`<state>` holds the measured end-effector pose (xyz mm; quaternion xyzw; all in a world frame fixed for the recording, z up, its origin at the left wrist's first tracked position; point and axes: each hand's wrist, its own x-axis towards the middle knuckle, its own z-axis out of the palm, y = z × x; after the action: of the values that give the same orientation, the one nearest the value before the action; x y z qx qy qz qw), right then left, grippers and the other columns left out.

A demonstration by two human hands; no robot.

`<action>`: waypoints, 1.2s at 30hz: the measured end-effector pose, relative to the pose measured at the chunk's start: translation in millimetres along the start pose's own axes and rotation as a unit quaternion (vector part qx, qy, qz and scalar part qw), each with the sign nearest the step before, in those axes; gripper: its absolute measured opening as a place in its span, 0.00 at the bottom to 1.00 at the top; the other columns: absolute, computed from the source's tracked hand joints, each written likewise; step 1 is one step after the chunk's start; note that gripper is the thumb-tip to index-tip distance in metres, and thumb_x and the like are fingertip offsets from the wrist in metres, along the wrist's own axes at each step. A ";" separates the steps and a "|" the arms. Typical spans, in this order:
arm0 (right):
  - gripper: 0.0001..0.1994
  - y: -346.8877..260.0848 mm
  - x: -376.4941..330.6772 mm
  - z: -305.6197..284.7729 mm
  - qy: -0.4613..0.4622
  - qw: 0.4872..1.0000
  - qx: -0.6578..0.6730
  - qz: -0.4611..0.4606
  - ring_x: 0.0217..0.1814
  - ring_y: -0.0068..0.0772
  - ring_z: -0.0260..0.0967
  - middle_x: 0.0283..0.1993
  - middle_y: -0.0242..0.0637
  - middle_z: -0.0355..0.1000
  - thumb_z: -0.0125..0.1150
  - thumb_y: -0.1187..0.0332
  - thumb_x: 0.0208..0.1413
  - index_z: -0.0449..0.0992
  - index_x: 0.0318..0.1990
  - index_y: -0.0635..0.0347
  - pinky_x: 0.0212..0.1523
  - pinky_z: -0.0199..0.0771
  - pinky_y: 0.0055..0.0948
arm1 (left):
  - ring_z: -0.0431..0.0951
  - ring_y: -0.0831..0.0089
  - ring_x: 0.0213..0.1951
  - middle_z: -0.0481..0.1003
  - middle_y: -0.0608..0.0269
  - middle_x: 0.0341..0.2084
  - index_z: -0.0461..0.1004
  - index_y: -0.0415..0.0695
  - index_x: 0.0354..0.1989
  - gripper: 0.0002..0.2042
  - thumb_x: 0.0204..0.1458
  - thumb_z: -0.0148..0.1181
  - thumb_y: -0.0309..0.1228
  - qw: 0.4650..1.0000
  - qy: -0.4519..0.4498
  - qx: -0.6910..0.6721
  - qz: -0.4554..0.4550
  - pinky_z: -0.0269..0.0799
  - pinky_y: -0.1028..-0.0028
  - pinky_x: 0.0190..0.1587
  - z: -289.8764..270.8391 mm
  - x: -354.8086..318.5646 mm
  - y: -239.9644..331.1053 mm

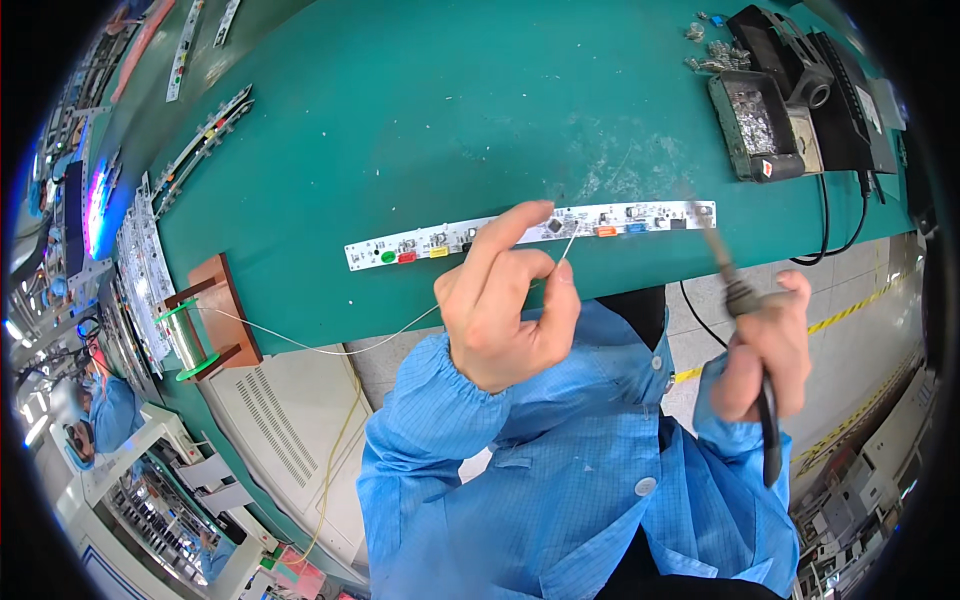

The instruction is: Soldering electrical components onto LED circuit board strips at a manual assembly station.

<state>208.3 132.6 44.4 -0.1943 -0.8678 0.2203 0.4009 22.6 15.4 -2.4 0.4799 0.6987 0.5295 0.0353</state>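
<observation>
A long, narrow white circuit board (590, 222) with green, red, yellow, orange and blue parts lies on the green mat before me. Between thumb and fingers, my left hand (505, 305) pinches solder wire (568, 245), its end near the board's middle. The wire trails left to a spool (186, 338) on a brown wooden stand (222, 312). My right hand (768, 355) grips a soldering iron (738, 290), somewhat blurred. Its tip points at the board's right end; whether they touch I cannot tell. My left hand hides part of the board.
A soldering station (845, 100) with an iron holder stands at the far right, beside a dark metal tin (745, 125) of solder scraps. Small metal parts (718, 57) lie behind it. More boards (205, 145) rest at the left. The green mat (380, 120) ends near my body.
</observation>
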 end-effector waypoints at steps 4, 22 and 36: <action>0.18 47.9 -32.6 -12.0 0.095 0.993 -0.051 0.042 0.42 0.40 0.67 0.39 0.51 0.70 0.48 0.65 0.58 0.67 0.50 0.70 0.50 0.65 0.43 | 0.77 0.67 0.20 0.77 0.51 0.30 0.72 0.38 0.23 0.07 0.37 0.64 0.16 1.000 0.012 -0.011 0.025 0.70 0.74 0.20 6.8 1.5 9.7; 0.11 79.1 48.4 -35.8 -0.155 0.868 0.322 0.344 0.24 0.21 0.65 0.27 0.35 0.71 0.55 0.71 0.41 0.76 0.32 0.67 0.25 0.62 0.21 | 0.80 0.67 0.25 0.78 0.47 0.34 0.71 0.38 0.23 0.06 0.38 0.62 0.16 1.000 -0.016 0.009 -0.024 0.74 0.76 0.24 42.4 10.5 31.7; 0.13 99.3 50.8 -35.1 -0.204 0.844 0.318 0.380 0.21 0.20 0.62 0.28 0.36 0.70 0.58 0.66 0.41 0.76 0.33 0.65 0.21 0.62 0.19 | 0.80 0.65 0.24 0.77 0.47 0.37 0.70 0.39 0.22 0.07 0.38 0.62 0.16 0.997 -0.044 0.037 -0.044 0.73 0.74 0.23 47.9 12.9 31.0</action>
<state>221.0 248.8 42.4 -0.3209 -0.6706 0.6540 0.1398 62.0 57.6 6.6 0.4728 0.7357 0.4797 0.0719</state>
